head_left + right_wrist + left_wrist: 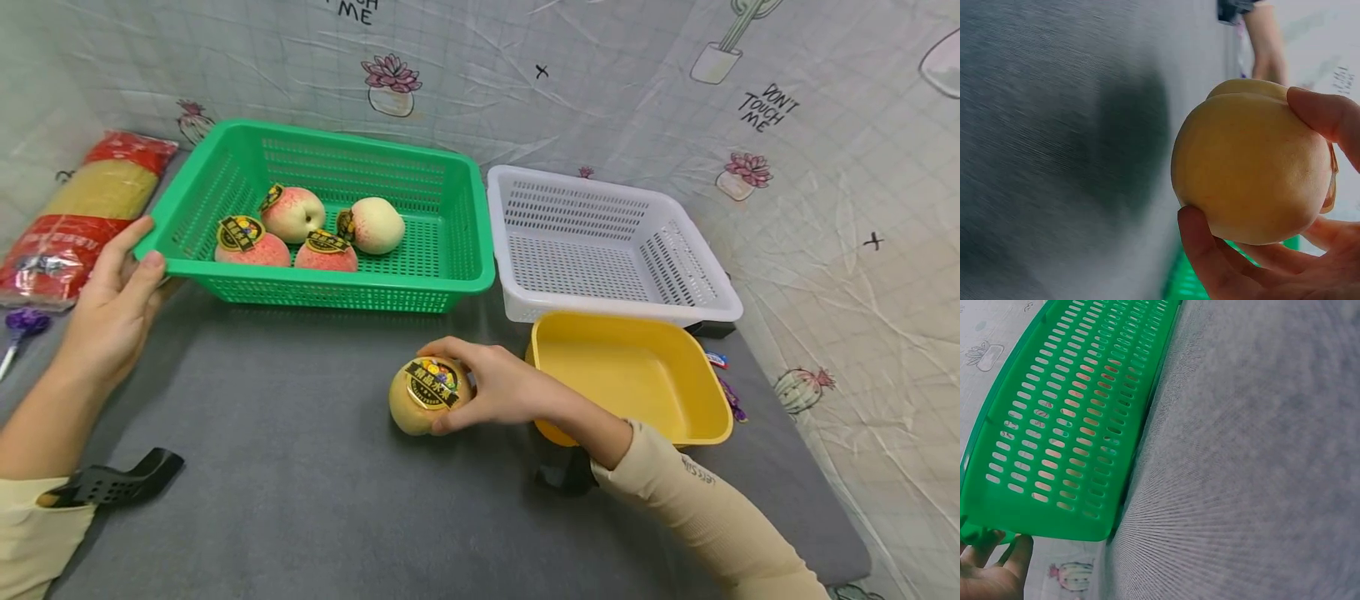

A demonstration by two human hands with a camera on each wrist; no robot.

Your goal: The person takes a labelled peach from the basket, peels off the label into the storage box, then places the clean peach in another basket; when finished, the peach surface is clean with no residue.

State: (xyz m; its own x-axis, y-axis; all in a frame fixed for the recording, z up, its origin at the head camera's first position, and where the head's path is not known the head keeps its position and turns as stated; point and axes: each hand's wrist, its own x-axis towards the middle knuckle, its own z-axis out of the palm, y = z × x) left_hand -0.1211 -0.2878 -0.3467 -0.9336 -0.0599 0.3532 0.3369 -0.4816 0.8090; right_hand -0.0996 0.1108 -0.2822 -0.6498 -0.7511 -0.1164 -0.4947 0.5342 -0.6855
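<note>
In the head view my right hand (491, 385) grips a yellow peach (408, 408) with a black and gold label on top. The right wrist view shows thumb and fingers around the peach (1250, 165), over the grey surface with a shadow beside it. My left hand (120, 304) holds the left front corner of a green basket (345, 289), thumb on the rim and fingers at its outer side. Inside that basket lie several pink-and-white peaches (377, 226), most with labels showing. The left wrist view has the fingers at the end of the basket wall (1041, 512).
A white basket (517, 308) stands right of the green one, with a yellow basin (637, 383) in front of it. At the far left lie a red-and-yellow packet (97, 208) and a purple lollipop (27, 321). Small wrapped sweets (731, 398) sit beyond the basin.
</note>
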